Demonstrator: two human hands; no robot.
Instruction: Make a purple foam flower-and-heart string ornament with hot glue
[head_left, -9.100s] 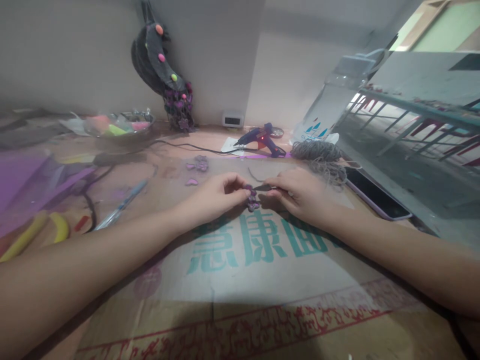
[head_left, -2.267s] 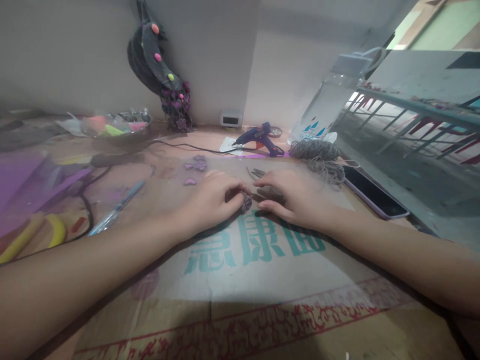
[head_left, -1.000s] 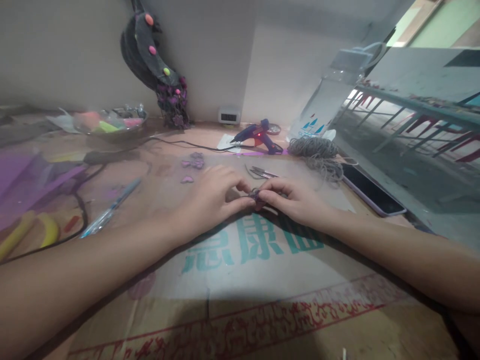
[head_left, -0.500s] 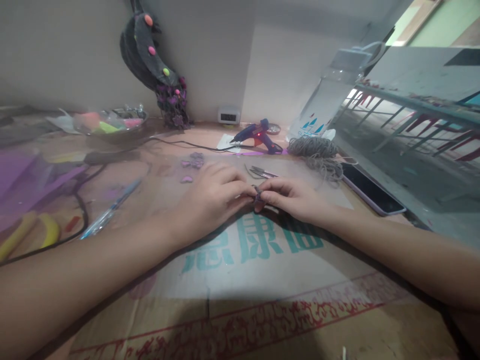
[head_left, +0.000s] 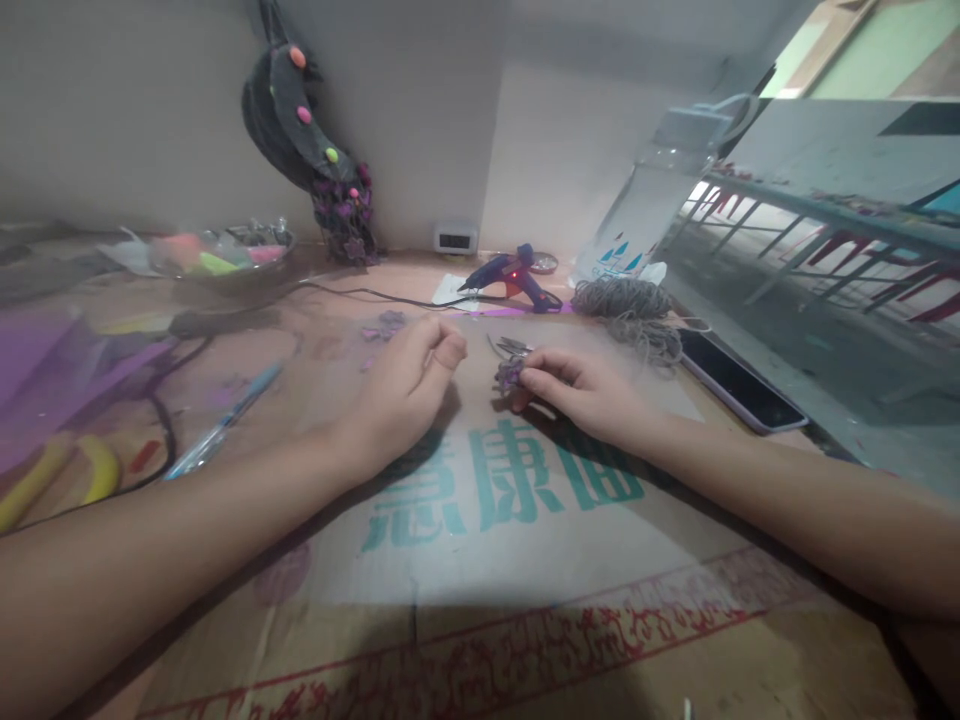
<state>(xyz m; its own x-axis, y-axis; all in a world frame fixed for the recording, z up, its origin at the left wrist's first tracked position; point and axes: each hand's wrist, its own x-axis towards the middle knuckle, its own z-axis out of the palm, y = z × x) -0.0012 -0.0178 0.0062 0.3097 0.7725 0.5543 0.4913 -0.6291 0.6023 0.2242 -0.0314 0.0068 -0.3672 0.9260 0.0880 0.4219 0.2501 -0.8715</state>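
Between the thumb and fingers of my right hand is a small purple felt flower with grey edging, held just above the sheet. My left hand is apart from it, to the left, with its fingers curled in and the thumb against them; whether anything is inside is hidden. Beyond that hand lie more purple flower pieces, partly covered by it. Small scissors rest right behind the held flower, their handles not clearly visible.
A glue gun with a lit red light stands at the back, its black cord running left. Grey yarn, a water bottle and a phone are at right. A pen and a bowl lie left; a decorated crescent hangs behind.
My left hand has let go of the flower and drawn away to the left, its fingers curling. The flower stays in my right hand and now shows more fully.
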